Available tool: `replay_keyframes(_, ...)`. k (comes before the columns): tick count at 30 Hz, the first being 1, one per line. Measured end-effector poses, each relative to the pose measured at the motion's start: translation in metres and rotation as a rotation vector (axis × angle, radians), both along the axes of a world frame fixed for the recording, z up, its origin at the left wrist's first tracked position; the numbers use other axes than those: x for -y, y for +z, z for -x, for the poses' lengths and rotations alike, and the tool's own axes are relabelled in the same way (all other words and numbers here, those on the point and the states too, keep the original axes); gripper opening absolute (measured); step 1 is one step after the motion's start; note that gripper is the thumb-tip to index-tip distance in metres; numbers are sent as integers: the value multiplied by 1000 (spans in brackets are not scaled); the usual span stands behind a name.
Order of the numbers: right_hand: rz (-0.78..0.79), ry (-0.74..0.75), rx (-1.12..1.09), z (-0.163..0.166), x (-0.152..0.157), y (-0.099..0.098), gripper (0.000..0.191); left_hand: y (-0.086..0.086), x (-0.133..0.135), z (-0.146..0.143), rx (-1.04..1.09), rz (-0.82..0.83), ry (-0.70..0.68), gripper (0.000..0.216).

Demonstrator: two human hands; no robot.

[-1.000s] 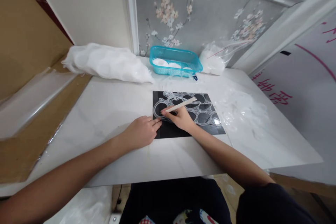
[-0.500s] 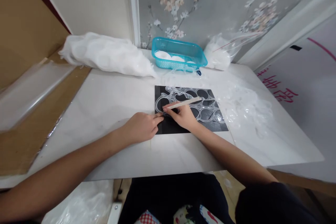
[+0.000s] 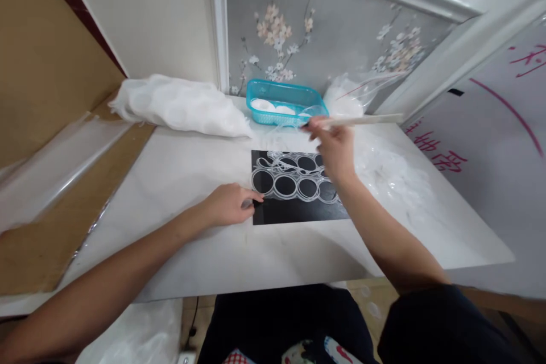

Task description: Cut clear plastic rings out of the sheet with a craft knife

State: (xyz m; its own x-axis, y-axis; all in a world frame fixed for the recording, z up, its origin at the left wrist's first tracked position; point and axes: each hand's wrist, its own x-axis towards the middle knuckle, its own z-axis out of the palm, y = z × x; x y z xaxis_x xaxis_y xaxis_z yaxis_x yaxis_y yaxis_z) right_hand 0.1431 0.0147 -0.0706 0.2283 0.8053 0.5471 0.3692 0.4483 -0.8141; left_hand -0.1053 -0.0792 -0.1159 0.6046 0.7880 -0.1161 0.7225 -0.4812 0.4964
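My left hand (image 3: 232,203) rests at the left edge of a black sheet (image 3: 298,213), its index fingertip pressing near the lower left ring and the other fingers curled. On the sheet lies a clear, lacy film of joined rings (image 3: 285,186), with a loose strand bunched along its upper rows. My right hand (image 3: 335,145) is closed around a long off-white stick-like tool (image 3: 375,119) with a dark tip. It is raised above the sheet's upper right, in front of the blue basket (image 3: 256,118). Whether clear film hangs at the tip, I cannot tell.
White round pieces (image 3: 263,105) lie in the basket. A bulky white bag (image 3: 174,105) is at the back left, and a clear zip bag (image 3: 343,96) at the back right. Crumpled clear film scraps (image 3: 390,173) spread to the right. Cardboard (image 3: 102,187) borders the left side.
My right hand has lifted from the left ring and moved up and right toward the basket with the tool. My left hand stays at the sheet. The view has shifted slightly.
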Motion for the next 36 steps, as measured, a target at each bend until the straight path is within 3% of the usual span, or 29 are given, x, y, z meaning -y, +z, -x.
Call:
replay_keyframes(4, 566, 561, -208, 20, 63, 2, 30, -1, 7, -4, 329, -131, 200, 33)
replay_keyframes(7, 715, 734, -440, 33, 98, 0, 29, 11, 19, -9, 720, -137, 365, 46)
replay_keyframes(9, 759, 795, -544, 36, 105, 2, 27, 20, 28, -9, 901, -26, 363, 42)
replay_keyframes(13, 830, 851, -627, 34, 102, 7, 24, 26, 39, -8, 1109, 233, 255, 23)
replay_keyframes(20, 960, 901, -772, 32, 105, 1, 18, 29, 42, -11, 1163, 386, 251, 17)
replay_keyframes(32, 1045, 936, -814, 36, 108, -2, 22, 28, 40, -10, 1123, 401, 271, 23)
replay_keyframes(36, 952, 829, -701, 27, 103, 2, 24, 27, 38, -10, 1019, 260, 279, 21)
